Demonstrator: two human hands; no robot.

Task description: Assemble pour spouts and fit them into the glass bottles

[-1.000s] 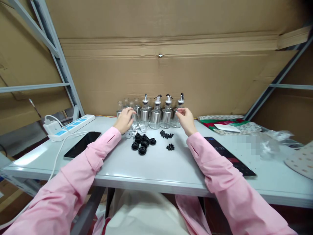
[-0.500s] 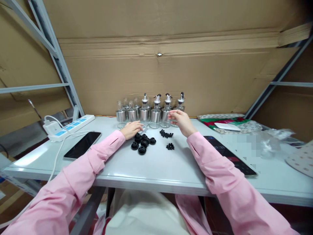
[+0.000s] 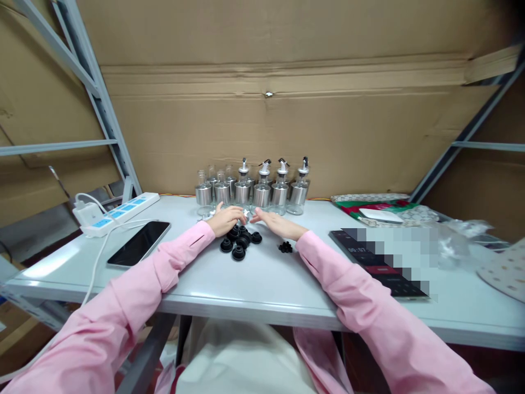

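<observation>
Palm down, my left hand (image 3: 226, 220) reaches over the far edge of a pile of black ribbed stoppers (image 3: 239, 251), fingers stretched and thumb apart. My right hand (image 3: 279, 224) lies flat with fingers extended towards it. Between the fingertips, small white pieces (image 3: 246, 212) show in part; their kind is unclear. Beside my right wrist sits a cluster of tiny black pieces (image 3: 286, 247). Just beyond the hands stand glass bottles with metal bands (image 3: 262, 195). Several at the front carry white pour spouts with black tips (image 3: 283, 165); others at the left have bare necks.
A phone (image 3: 139, 243) and a white power strip (image 3: 123, 212) with cables lie at the left. On the right are a partly pixelated dark device showing a timer (image 3: 356, 250), a white mouse-like object (image 3: 380, 215) and clear plastic (image 3: 455, 241). Cardboard (image 3: 287, 126) backs the table.
My right hand has come down and left from in front of the rightmost bottle to meet my left hand. It now covers the small black sticks. My left hand has shifted slightly right.
</observation>
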